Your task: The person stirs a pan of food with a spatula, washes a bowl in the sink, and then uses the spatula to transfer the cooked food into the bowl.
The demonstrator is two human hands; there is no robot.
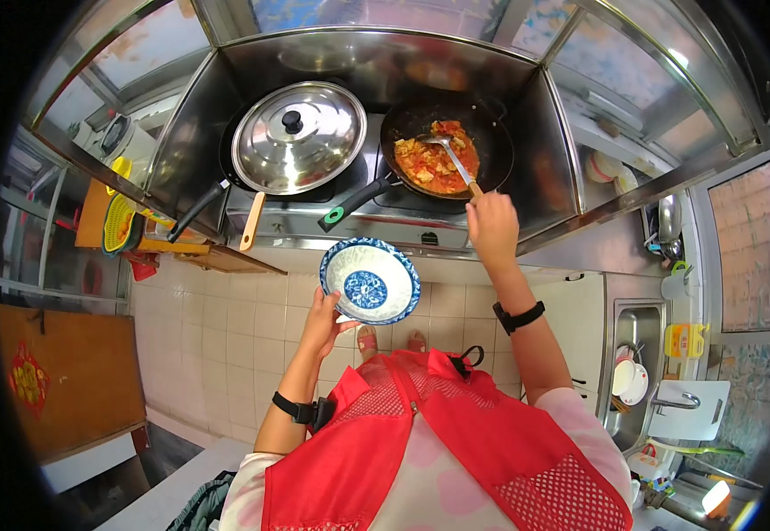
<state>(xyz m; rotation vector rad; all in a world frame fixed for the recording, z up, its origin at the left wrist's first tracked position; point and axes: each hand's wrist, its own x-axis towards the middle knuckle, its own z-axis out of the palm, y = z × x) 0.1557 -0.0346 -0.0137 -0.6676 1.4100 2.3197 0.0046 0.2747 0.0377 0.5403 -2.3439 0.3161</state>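
Observation:
My left hand [324, 321] holds a blue-and-white patterned bowl [393, 285] by its left rim, in front of the stove. The inside of the bowl faces up and holds no food. My right hand [495, 224] grips the wooden handle of a metal spatula [458, 162]. Its blade rests in chopped red and yellow food in sauce [418, 162], which looks like tomato and egg, inside a dark wok [499, 149] on the right burner. The wok's black handle [357, 201] with a green ring points towards the front left.
A pan under a domed steel lid [318, 156] stands on the left burner; a black handle and a wooden one stick out over the front edge. Steel panels [371, 60] enclose the stove. To the right is a sink [637, 312] with dishes; a yellow-green basket [118, 222] sits left.

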